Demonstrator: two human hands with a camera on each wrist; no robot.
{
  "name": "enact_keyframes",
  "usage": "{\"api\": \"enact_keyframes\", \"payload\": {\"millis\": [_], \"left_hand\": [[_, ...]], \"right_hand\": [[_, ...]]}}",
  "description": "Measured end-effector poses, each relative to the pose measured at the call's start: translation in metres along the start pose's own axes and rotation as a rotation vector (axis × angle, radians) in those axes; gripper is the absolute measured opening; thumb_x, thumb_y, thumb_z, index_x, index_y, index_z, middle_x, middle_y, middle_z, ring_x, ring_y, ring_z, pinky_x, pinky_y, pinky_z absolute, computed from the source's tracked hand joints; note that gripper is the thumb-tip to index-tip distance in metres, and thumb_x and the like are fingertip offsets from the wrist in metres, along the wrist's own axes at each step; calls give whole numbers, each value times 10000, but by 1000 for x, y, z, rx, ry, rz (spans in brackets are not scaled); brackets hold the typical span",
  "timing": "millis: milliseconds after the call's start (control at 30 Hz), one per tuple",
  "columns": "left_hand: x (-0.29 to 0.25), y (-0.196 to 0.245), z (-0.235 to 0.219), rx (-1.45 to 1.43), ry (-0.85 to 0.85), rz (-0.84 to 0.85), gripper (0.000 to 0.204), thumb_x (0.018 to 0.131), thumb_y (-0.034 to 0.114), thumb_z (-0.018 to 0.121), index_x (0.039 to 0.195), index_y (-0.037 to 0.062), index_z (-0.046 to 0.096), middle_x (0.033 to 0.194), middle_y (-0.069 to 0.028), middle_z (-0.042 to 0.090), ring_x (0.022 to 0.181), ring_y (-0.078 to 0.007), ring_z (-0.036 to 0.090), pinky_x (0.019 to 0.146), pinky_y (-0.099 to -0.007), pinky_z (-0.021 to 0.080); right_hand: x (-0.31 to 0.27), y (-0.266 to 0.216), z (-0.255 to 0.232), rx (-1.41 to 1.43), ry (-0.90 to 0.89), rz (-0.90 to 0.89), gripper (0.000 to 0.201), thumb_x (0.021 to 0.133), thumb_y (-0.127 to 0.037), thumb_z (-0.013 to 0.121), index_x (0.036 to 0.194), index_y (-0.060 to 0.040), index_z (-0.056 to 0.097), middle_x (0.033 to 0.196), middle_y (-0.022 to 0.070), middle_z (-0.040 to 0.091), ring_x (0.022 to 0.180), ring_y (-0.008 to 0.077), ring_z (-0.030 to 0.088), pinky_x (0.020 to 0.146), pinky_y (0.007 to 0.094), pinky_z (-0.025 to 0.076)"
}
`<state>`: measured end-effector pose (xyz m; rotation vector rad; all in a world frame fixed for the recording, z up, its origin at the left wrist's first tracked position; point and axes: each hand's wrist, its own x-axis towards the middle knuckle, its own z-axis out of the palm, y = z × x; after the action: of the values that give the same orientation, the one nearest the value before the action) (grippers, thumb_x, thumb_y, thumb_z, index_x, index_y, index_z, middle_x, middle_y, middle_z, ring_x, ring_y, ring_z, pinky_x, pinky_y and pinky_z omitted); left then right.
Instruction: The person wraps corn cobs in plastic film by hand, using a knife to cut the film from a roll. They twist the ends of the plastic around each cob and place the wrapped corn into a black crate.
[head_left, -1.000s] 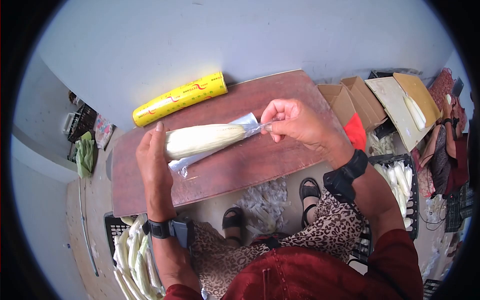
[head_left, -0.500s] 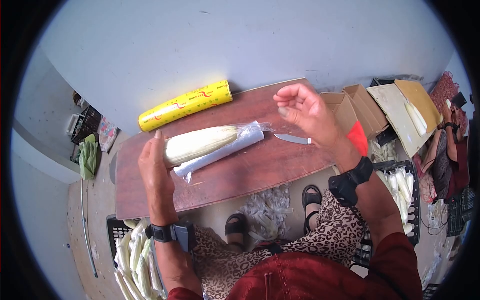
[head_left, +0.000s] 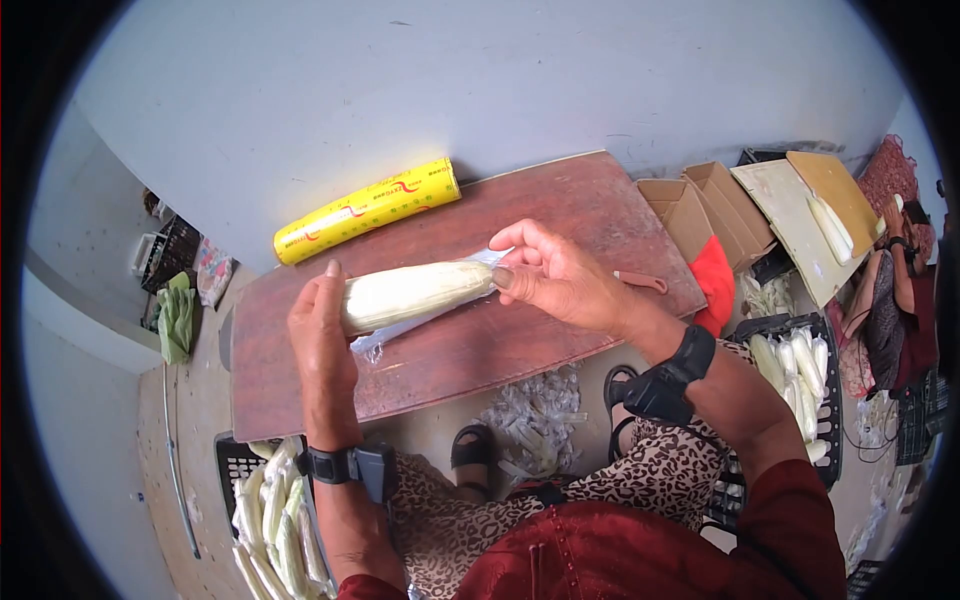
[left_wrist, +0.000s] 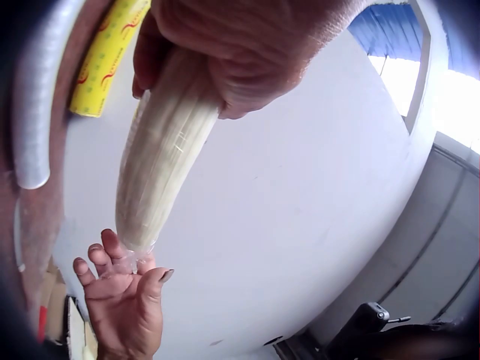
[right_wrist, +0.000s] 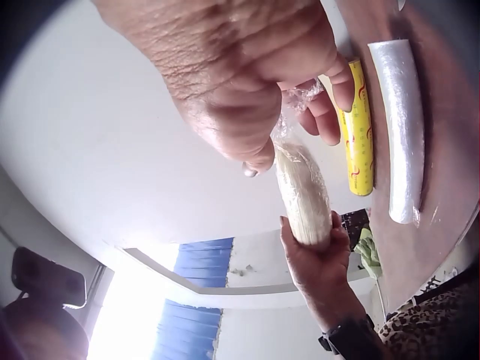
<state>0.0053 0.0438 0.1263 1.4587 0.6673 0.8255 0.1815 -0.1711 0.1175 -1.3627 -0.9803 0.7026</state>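
My left hand (head_left: 323, 340) grips the near end of a pale ear of corn in its husk (head_left: 415, 293), raised over the table. Clear film is wrapped tightly around it, glossy in the left wrist view. At the far tip, my right hand (head_left: 565, 280) touches the loose film end (left_wrist: 133, 262), thumb and fingers spread apart around it. Beneath the corn lies a roll of clear film (right_wrist: 401, 127), partly hidden in the head view. A knife's brownish handle (head_left: 642, 281) shows past my right hand; its blade is hidden there.
A yellow printed roll (head_left: 365, 212) lies at the back of the reddish table (head_left: 470, 370). Crates of pale corn (head_left: 275, 530) stand low at both sides. Cardboard boxes (head_left: 715, 215) and a red cloth (head_left: 712, 285) are at the right. Film scraps (head_left: 540, 420) litter the floor.
My right hand let go of the pulled film, lifted away, then came back to the corn's tip. The loose film now gathers there. My left hand keeps its grip.
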Motion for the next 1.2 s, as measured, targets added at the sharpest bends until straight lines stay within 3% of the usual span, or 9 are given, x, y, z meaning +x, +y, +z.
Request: {"api": "enact_keyframes", "payload": {"millis": [233, 333, 633, 733, 867, 967, 1133, 1200], "left_hand": [[-2, -5, 6, -37, -14, -36, 300, 957, 345, 588, 926, 48, 618, 764, -36, 626, 616, -107, 607, 486, -244, 477], [-6, 0, 11, -33, -17, -67, 314, 959, 365, 578, 933, 54, 614, 766, -35, 627, 615, -109, 603, 472, -243, 464], [-3, -8, 10, 60, -143, -257, 360, 968, 413, 539, 939, 62, 616, 781, -60, 641, 601, -133, 607, 464, -250, 460], [-7, -15, 15, 86, -252, -382, 486, 980, 463, 494, 1043, -2, 620, 816, -75, 658, 631, -142, 623, 506, -242, 492], [-16, -26, 28, -3, -472, -525, 599, 1012, 520, 369, 1168, -15, 590, 876, -122, 680, 666, -189, 661, 532, -273, 525], [-19, -36, 34, -111, -596, -556, 632, 1000, 547, 361, 1263, -3, 526, 877, -140, 673, 672, -229, 668, 539, -301, 540], [-25, -54, 31, 63, -889, -378, 776, 950, 657, 316, 1294, -16, 488, 956, -182, 676, 810, -284, 689, 739, -400, 569], [-37, -48, 39, -22, -946, -334, 829, 912, 706, 329, 1287, -15, 490, 948, -181, 675, 817, -290, 688, 744, -405, 565]], "right_hand": [[3, 5, 6, 57, -42, -3, 191, 958, -100, 584, 1103, 21, 555, 814, 35, 636, 648, 54, 588, 593, 225, 468], [2, 0, 0, -20, -56, 22, 164, 963, -60, 561, 1106, 20, 556, 986, 65, 642, 696, 70, 602, 631, 212, 494], [-2, -8, -3, 87, -34, 5, 140, 950, -61, 581, 1072, 8, 587, 911, 65, 648, 659, 59, 585, 599, 203, 489], [-3, -22, -8, 153, 13, 26, 132, 946, -72, 591, 1054, 3, 599, 869, 59, 642, 654, 57, 571, 585, 199, 486], [-1, -18, -18, 270, 67, -6, 147, 929, -108, 618, 1026, 3, 614, 814, 46, 631, 635, 58, 555, 566, 198, 469], [-3, -18, -22, 349, 90, 12, 172, 912, -131, 636, 1011, 8, 620, 794, 42, 634, 601, 60, 550, 559, 199, 465], [-8, -23, -25, 426, 47, 58, 170, 912, -142, 639, 994, 5, 620, 804, 46, 632, 610, 63, 552, 565, 201, 459], [-9, -23, -23, 448, 13, 83, 168, 915, -143, 636, 989, 7, 618, 806, 46, 632, 603, 63, 550, 568, 203, 459]]}}
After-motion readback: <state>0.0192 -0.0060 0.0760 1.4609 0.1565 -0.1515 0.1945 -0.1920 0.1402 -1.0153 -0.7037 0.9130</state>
